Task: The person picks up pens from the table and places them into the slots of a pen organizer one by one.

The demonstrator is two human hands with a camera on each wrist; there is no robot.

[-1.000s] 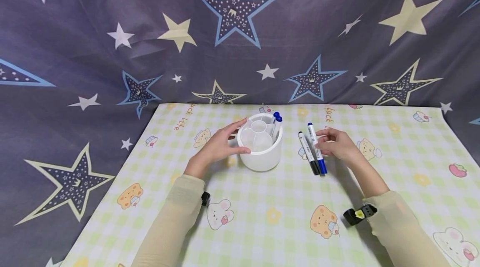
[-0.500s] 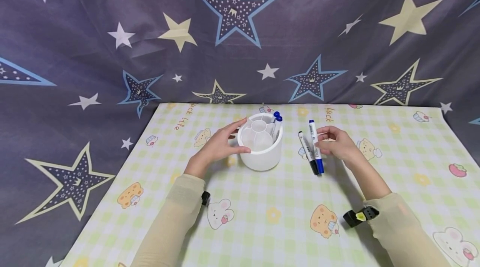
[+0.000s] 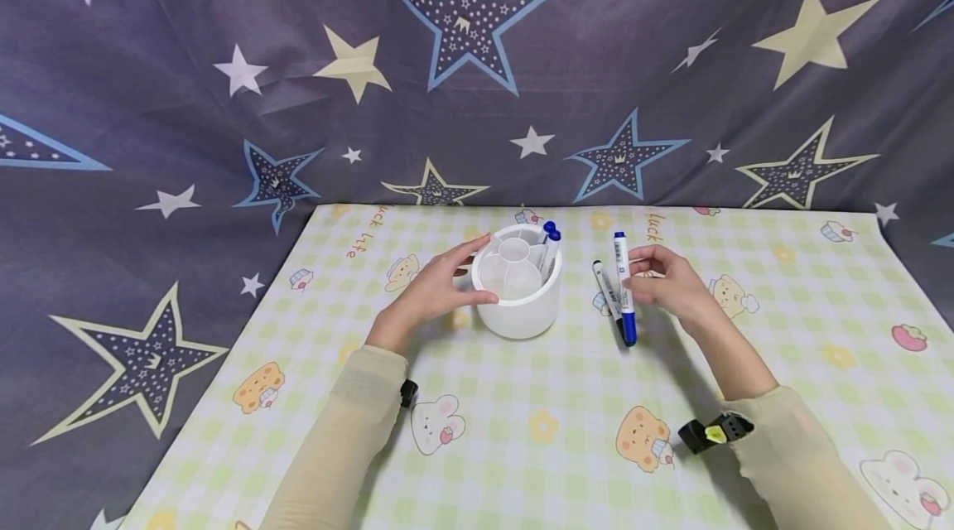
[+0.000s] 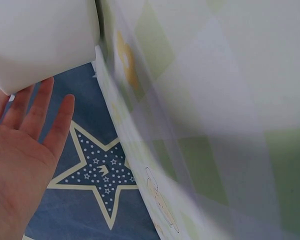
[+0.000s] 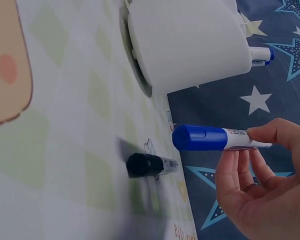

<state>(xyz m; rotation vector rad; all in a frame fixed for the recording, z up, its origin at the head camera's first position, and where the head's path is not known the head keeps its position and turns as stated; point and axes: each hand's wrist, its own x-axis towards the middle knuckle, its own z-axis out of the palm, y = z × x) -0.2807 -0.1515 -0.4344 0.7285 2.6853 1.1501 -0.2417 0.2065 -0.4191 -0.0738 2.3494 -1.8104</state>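
Note:
A white round pen holder [image 3: 516,319] with several compartments stands upright on the table. Two blue-capped markers [image 3: 554,238] sit in its right-hand compartments. My left hand [image 3: 436,286] rests on the holder's left side, thumb at the front and fingers fairly straight; in the left wrist view one finger [image 4: 62,122] stands off the wall. Between thumb and fingers, my right hand [image 3: 671,286] pinches a white marker with a blue cap [image 5: 202,138], held cap down above the table. Under and left of it, a black-capped marker [image 5: 145,165] lies on the cloth.
A green-and-white checked tablecloth [image 3: 544,472] with cartoon prints covers the table. Behind it hangs a dark star-patterned curtain [image 3: 417,141]. Small black devices [image 3: 715,431] are worn at both wrists.
My right hand has lifted the blue-capped marker off the cloth, tilting it more upright and shifting it slightly left, over the black-capped one. The left hand and holder have stayed still.

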